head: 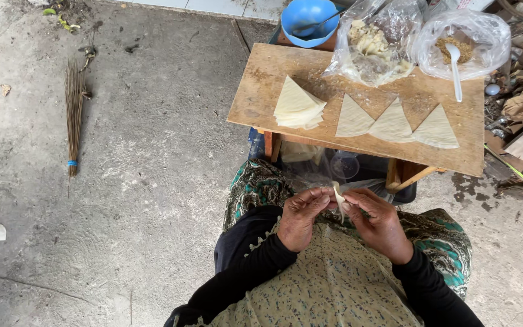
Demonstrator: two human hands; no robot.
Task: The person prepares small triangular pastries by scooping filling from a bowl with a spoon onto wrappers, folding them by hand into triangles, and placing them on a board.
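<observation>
I hold 1 pale folded pastry wrapper (338, 195) over my lap, my left hand (301, 218) and right hand (378, 223) both with a closed grip pinching it; I judge the folding is in hand, and the following move calls for filling. On the wooden tabletop (252, 97) lie a wrapper stack (298, 106), 3 triangular sheets (393, 124), 2 plastic bags (416, 36) and a blue bowl (309, 21); nothing blocks my reach.

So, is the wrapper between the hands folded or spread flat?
Folded: the wrapper is a narrow strip pinched between the left hand and right hand, unlike the flat triangles on the table.
</observation>
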